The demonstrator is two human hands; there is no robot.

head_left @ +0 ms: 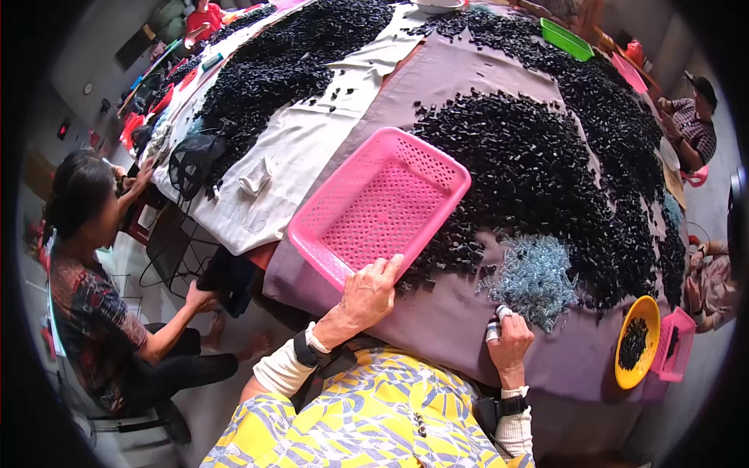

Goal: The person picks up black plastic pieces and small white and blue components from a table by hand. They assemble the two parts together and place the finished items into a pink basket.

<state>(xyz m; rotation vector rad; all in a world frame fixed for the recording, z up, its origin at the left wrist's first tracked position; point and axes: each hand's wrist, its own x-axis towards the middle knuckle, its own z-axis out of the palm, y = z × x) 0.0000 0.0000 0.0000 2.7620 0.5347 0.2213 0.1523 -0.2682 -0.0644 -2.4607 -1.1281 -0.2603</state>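
Note:
My left hand (365, 298) grips the near rim of a pink perforated plastic basket (384, 204), its fingers closed over the edge. The basket is tilted, and nothing shows inside it. My right hand (511, 342) rests at the table's near edge with its fingers curled in; white wrapping covers some fingertips. Whether it holds a small piece is hidden. Just beyond that hand lies a heap of small clear, pale-blue pieces (534, 277). A broad heap of small black pieces (515, 175) spreads behind it and to the right of the basket, over a purple-grey cloth (437, 331).
At the right stand a yellow bowl (638, 342) with black pieces and a smaller pink basket (677, 343). A green tray (566, 39) lies far back. Left, a white-clothed table (269, 175) bears more black pieces (296, 54). A person (101, 288) sits left; others work around the tables.

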